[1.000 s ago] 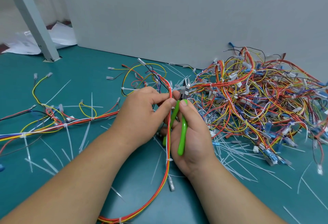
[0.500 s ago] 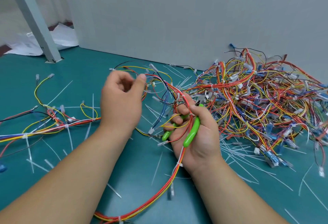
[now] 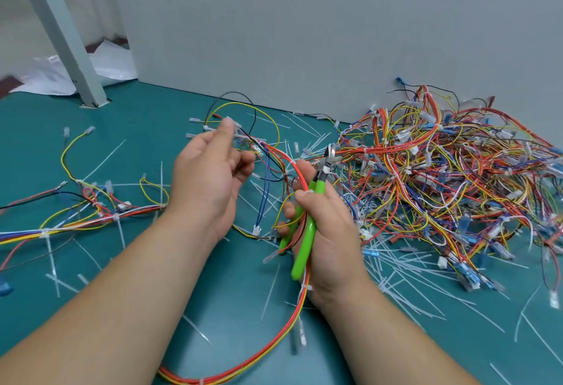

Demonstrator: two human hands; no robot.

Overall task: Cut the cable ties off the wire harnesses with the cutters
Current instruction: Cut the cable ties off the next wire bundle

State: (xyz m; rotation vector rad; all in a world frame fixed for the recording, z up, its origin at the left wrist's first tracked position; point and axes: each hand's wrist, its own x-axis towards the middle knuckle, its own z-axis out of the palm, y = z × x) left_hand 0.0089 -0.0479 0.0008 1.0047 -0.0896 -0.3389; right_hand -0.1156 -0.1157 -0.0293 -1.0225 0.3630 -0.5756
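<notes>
Even soft light, wide-angle edge bowing

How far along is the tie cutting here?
Done: many cut ties lie loose on the mat. In hand: the right hand grips the green cutters along with a red-yellow harness; the left hand is raised, and whether it pinches anything is unclear. Left: the big pile on the right and the harness on the left show ties on them.
</notes>
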